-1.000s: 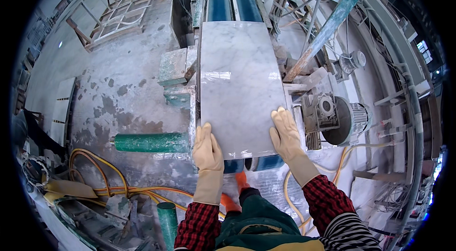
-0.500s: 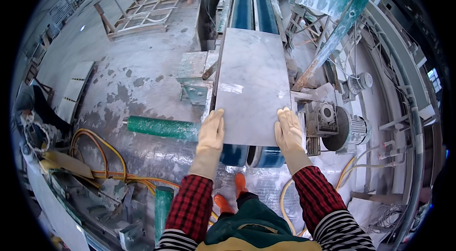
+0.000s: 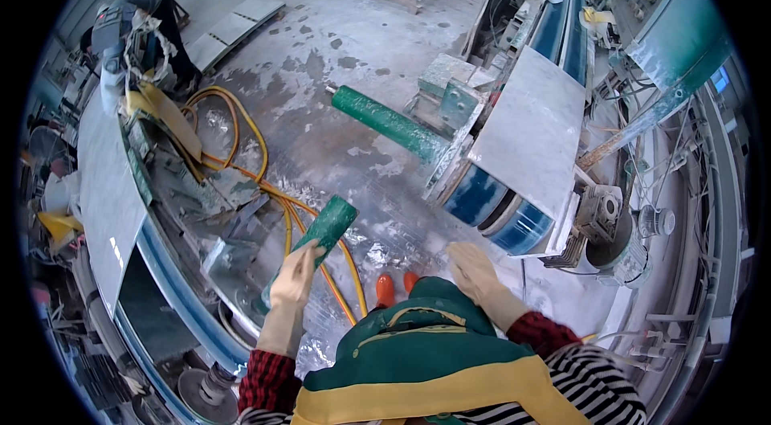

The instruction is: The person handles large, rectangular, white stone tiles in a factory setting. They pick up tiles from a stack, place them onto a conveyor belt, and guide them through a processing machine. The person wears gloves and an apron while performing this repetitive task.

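A pale marbled stone slab [image 3: 534, 116] lies on the blue conveyor belt [image 3: 475, 196] at the right, its near end short of the belt's rounded end. My right hand [image 3: 480, 276], in a cream glove, hangs below that end, apart from the slab, its fingers stretched out and slightly smeared. My left hand [image 3: 294, 276], gloved alike, is raised in front of a green roller [image 3: 331, 220], fingers extended and apparently holding nothing. Whether it touches the roller I cannot tell.
Another pale slab [image 3: 104, 176] rests over a second conveyor [image 3: 181, 288] at left. Orange and yellow hoses [image 3: 265, 184] snake across the wet floor. A second green roller [image 3: 389, 121] juts out from the conveyor. A motor [image 3: 618, 244] sits at right. Two other people are farther off.
Both hands have come off the slab's near end. My view has swung left, so the slab now appears farther right. The left hand has moved over beside the near green roller.
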{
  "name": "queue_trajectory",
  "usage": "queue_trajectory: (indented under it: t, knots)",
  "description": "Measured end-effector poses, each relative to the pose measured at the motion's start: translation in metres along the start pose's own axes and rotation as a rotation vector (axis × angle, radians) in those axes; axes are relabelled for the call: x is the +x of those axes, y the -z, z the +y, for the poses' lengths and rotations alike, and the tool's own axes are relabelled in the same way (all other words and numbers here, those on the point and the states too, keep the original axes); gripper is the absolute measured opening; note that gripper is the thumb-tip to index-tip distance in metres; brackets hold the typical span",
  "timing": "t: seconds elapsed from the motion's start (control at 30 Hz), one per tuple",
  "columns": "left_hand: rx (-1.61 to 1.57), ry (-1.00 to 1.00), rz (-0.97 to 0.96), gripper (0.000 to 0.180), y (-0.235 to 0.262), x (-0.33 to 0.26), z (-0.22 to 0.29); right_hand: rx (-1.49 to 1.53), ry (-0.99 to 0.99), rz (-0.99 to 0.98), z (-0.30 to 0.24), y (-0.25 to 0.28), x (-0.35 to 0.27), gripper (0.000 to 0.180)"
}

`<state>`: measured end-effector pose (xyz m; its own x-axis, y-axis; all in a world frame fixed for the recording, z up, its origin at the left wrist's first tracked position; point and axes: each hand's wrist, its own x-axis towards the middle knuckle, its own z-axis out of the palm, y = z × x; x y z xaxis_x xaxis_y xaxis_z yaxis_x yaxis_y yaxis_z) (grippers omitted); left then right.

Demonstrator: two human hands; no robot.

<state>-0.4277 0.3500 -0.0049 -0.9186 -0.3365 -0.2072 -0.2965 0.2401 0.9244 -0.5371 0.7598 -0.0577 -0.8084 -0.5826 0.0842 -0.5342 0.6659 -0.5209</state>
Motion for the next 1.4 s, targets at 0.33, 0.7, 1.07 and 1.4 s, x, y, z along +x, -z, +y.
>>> queue_trajectory:
  t: [0.33,0.7,1.07,1.4]
  knots:
    - [-0.248,0.353,0.538,0.073,-0.006,-0.246,-0.083,0.003,0.265,-0.953,-0.153,-0.033,0.169,0.056]
    - [-0.448,0.702,0.663,0.057,-0.03,-0.376,-0.081,0.645,0.147,-1.618,-0.247,-0.14,0.023,0.061]
    - [-0.387,0.452,0.71,0.04,0.067,-0.42,-0.199,0.732,0.301,-1.625,-0.416,-0.198,-0.003,0.065]
    - [-0.238,0.556,0.775,0.04,0.206,-0.575,-0.253,0.637,0.136,-1.376,-0.59,-0.316,-0.043,0.072]
